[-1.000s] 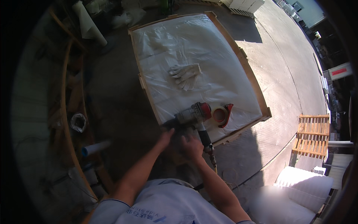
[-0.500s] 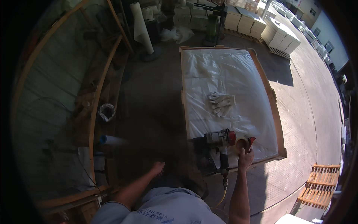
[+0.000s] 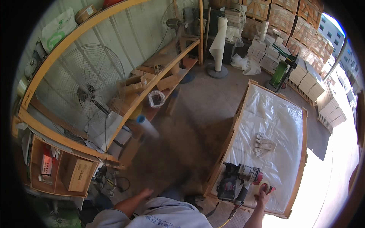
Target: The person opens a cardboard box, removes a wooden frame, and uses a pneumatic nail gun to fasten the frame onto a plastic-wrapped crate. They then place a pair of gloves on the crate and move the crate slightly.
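Grip: the tape dispenser (image 3: pixel 270 189) is held by the right hand (image 3: pixel 262 197), fingers closed at its near side. The left hand (image 3: pixel 146 193) is held out low in front of the body, well apart from the crate; whether its fingers are spread or pressed together cannot be told.

Dispenser: red, fitted with a tape roll, sited at the near right part of the crate (image 3: pixel 303 152), over the film (image 3: pixel 283 114) by which the crate's top is covered. Just to its left, a nail gun (image 3: pixel 249 174) is laid on the film, red cap turned toward the dispenser. A yellow hose (image 3: pixel 224 223) is joined to the gun's handle end. Farther up the film, a pair of pale gloves (image 3: pixel 264 144) is laid, well apart from the gun.

Surroundings: at left, a large fan (image 3: pixel 91 87) is seen behind wooden beams. Below it, a carton (image 3: pixel 79 174) is held in the right compartment of a wooden box (image 3: pixel 57 182). Beyond the crate, a green cart (image 3: pixel 279 74) is parked near stacked slabs (image 3: pixel 304 78). A white roll (image 3: pixel 218 45) is stood upright on a grey round base.
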The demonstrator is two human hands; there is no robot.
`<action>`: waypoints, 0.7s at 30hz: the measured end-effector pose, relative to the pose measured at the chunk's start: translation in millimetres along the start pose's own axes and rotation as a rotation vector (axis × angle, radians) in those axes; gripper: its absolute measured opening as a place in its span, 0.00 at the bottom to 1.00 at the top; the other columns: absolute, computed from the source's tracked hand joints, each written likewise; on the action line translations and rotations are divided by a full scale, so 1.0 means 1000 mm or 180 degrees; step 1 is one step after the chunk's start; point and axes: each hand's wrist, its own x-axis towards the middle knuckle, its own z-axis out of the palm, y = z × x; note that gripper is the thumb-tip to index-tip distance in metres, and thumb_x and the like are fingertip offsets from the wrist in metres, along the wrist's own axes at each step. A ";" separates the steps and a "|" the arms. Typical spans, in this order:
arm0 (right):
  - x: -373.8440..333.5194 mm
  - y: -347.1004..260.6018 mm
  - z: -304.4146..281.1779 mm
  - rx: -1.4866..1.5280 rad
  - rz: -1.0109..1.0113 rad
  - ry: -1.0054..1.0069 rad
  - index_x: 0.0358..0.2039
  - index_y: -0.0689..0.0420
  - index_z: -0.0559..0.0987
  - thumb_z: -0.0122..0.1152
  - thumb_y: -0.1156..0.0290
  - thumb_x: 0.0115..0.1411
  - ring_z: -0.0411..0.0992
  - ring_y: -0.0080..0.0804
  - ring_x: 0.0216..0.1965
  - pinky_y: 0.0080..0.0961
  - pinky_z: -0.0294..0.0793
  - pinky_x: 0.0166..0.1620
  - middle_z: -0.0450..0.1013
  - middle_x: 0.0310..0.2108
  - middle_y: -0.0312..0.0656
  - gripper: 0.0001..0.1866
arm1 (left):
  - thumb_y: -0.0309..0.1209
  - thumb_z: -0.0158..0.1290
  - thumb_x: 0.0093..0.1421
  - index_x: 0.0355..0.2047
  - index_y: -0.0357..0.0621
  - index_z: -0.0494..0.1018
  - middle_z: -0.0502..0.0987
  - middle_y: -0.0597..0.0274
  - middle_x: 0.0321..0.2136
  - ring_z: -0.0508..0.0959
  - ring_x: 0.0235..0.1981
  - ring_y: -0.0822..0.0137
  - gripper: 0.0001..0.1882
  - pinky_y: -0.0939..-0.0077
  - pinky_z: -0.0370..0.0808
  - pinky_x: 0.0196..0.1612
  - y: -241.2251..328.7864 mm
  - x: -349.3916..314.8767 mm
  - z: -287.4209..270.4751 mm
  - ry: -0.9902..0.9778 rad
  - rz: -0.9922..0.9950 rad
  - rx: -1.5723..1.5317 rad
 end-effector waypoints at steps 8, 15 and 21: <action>-0.097 -0.076 -0.021 0.1022 -0.0569 0.0282 0.50 0.61 0.71 0.55 0.56 0.59 0.78 0.32 0.21 0.21 0.70 0.17 0.77 0.30 0.45 0.25 | 0.47 0.45 0.66 0.36 0.35 0.74 0.80 0.51 0.27 0.80 0.21 0.60 0.23 0.65 0.77 0.22 0.081 0.038 -0.047 -0.0083 -0.0089 0.0191; -0.260 -0.137 0.087 0.1157 -0.1024 0.0177 0.47 0.63 0.75 0.64 0.66 0.54 0.76 0.30 0.29 0.25 0.79 0.28 0.75 0.35 0.41 0.22 | 0.45 0.46 0.67 0.38 0.37 0.74 0.79 0.56 0.26 0.77 0.20 0.67 0.20 0.71 0.74 0.21 0.246 0.042 -0.089 -0.0447 0.0914 0.0148; -0.346 -0.150 0.247 0.0540 -0.1086 -0.0282 0.45 0.65 0.78 0.64 0.67 0.53 0.76 0.27 0.34 0.25 0.79 0.34 0.78 0.35 0.40 0.20 | 0.47 0.49 0.66 0.43 0.38 0.74 0.79 0.57 0.33 0.79 0.27 0.67 0.22 0.73 0.77 0.29 0.334 -0.024 -0.103 -0.1996 0.1653 -0.0335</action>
